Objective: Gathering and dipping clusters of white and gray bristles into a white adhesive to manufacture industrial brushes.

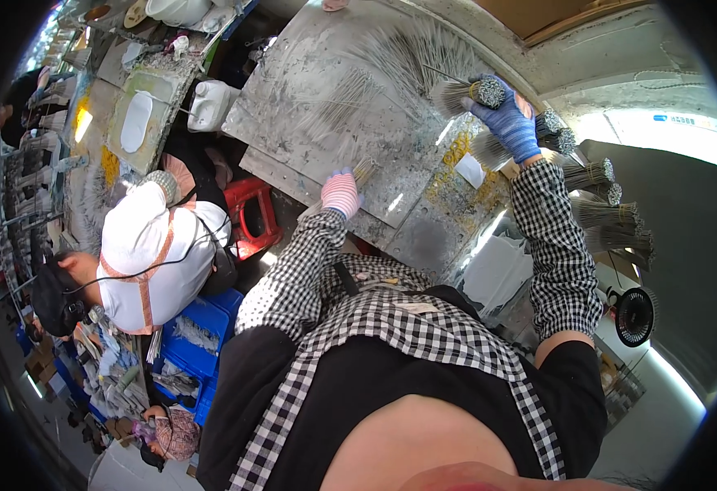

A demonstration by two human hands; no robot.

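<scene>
My right hand (507,121), in a blue knitted glove, is closed around a bundle of thin grey rods (487,90) with clustered silvery ends. It is over the far right part of the grey work table (293,106). Nearer to me, my left hand (342,195), in a pink-and-white striped glove, has its fingers closed at the table's front part. A small tuft of thin rods (364,171) sticks out past its fingertips. Many loose thin grey rods (424,53) lie fanned out across the far side of the table. What their ends are made of is too small to tell.
More rod bundles (612,214) stand to the right of my right arm. A white paper piece (470,170) lies among yellow specks. Left are a white jug (211,105), a red stool (252,218), blue crates (199,340) and a co-worker in a white top (158,254). A small black fan (634,317) is at right.
</scene>
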